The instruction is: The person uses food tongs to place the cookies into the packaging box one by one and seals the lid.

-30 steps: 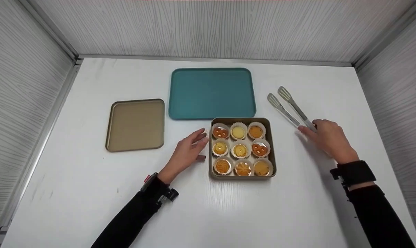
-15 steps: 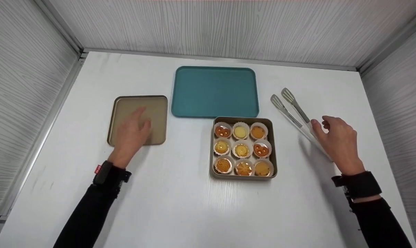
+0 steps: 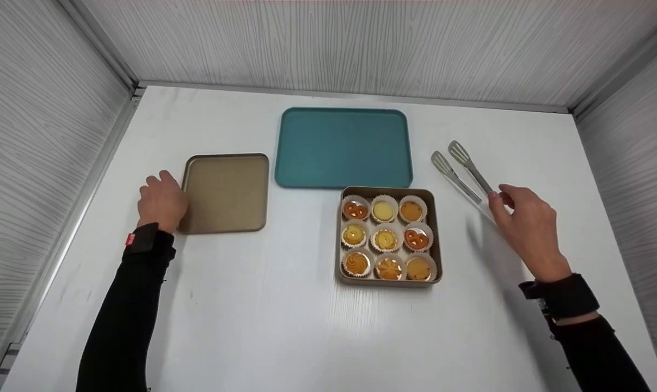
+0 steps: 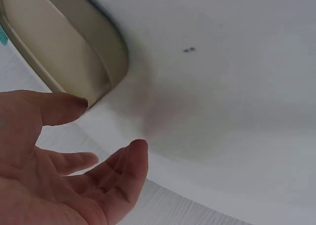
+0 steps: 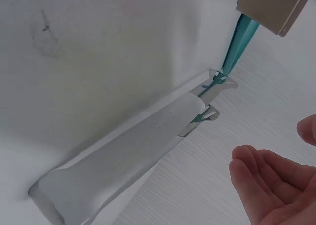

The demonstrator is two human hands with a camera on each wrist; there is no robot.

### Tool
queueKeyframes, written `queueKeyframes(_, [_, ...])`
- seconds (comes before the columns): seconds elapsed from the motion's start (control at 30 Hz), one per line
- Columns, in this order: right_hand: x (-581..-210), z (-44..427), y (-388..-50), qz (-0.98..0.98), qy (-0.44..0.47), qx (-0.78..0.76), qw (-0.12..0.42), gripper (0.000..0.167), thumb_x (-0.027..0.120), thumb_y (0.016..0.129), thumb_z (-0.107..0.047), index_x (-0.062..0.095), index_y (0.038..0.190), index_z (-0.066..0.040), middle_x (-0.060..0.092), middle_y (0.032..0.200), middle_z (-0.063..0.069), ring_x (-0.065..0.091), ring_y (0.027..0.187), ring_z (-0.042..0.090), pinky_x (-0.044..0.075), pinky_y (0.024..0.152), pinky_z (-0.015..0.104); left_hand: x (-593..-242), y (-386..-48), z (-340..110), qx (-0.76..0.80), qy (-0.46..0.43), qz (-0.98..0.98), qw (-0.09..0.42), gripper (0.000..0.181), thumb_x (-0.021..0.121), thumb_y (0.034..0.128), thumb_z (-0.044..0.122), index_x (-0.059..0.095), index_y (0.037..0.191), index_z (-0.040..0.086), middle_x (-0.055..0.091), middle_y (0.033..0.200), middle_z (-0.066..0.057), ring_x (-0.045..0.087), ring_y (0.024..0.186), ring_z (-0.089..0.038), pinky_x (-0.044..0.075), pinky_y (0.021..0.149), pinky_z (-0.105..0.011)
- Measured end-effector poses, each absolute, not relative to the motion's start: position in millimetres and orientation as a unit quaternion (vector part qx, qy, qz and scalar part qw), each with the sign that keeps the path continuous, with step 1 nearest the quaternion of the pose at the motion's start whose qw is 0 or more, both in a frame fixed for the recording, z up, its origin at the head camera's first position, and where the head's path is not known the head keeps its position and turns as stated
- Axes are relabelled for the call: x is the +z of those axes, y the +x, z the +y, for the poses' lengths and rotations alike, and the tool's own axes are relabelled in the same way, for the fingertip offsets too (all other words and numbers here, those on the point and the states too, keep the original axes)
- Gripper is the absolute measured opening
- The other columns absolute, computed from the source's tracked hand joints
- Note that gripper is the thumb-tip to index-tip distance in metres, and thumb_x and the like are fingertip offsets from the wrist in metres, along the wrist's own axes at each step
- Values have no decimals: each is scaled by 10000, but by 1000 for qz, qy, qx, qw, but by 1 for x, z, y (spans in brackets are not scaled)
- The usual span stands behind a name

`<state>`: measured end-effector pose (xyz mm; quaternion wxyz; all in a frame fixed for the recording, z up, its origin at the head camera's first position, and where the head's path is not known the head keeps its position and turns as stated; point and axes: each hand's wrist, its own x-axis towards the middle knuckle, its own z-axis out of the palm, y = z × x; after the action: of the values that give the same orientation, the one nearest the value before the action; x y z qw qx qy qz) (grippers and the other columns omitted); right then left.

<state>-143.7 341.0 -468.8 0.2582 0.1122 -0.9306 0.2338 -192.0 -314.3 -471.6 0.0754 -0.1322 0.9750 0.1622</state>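
Note:
In the head view my left hand (image 3: 162,202) is at the left edge of a shallow square gold tin lid (image 3: 227,193), fingers loosely bent. The left wrist view shows the thumb (image 4: 64,108) by the lid's corner, with a gap between thumb and fingers; whether it touches is unclear. Slotted metal tongs (image 3: 478,175) lie spread on the right. My right hand (image 3: 532,228) hovers over their handle end, holding nothing, and in the right wrist view its fingers (image 5: 247,180) are apart from the tongs.
A square gold tin (image 3: 391,283) holds several cookies in paper cups at the middle. Behind it lies a teal rectangular tray (image 3: 343,147). Pale panels (image 3: 328,49) enclose the white table (image 3: 284,326) at the back and sides.
My left hand has moved left from beside the cookie tin, across the lid, to its left edge. My right hand has come off the tongs, which stay on the table.

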Motion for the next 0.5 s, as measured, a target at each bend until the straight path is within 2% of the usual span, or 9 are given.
queueKeyframes(0.07, [-470,340,-144,-931,112,235,257,254,677,996,-130,733,1087,101,719,879,231,668,769,364,517,624,490,-472,-194,-315,158,-132,974,91,395,359,1006,41,425,1238,-272,444,1139,-461,511,1048,-625,515,826,-684])
queueKeyframes(0.17, [-471,339,-144,-931,113,238,254,251,676,999,-129,733,1094,96,723,887,225,676,770,359,521,630,478,-472,-198,-315,151,-119,976,104,341,370,1000,13,484,1161,-265,476,1104,-454,541,1018,-622,521,824,-675])
queueKeyframes(0.27, [-471,337,-144,-931,111,244,247,258,674,1003,-132,731,1109,96,727,906,227,687,785,364,529,646,478,-470,-201,-317,151,-111,975,116,327,360,997,-9,489,1151,-267,514,1094,-466,560,1022,-633,526,823,-678])
queueKeyframes(0.33, [-470,336,-143,-931,110,247,244,267,673,1005,-134,728,1123,99,729,921,234,691,799,372,535,658,487,-466,-201,-321,174,-117,969,130,364,345,996,12,447,1198,-274,531,1089,-460,589,995,-602,543,788,-636])
queueKeyframes(0.4, [-469,334,-142,-931,108,250,242,271,671,1007,-132,726,1132,102,730,933,239,693,809,377,538,666,497,-460,-200,-327,223,-127,956,140,404,333,992,33,401,1245,-275,543,1082,-436,648,892,-506,582,734,-537])
queueKeyframes(0.5, [-467,332,-141,-930,108,253,243,265,662,1010,-119,725,1141,102,733,951,241,699,824,375,537,684,476,-447,-197,-335,342,-149,916,145,507,349,998,68,315,1380,-263,544,1123,-332,661,744,-247,606,657,-345])
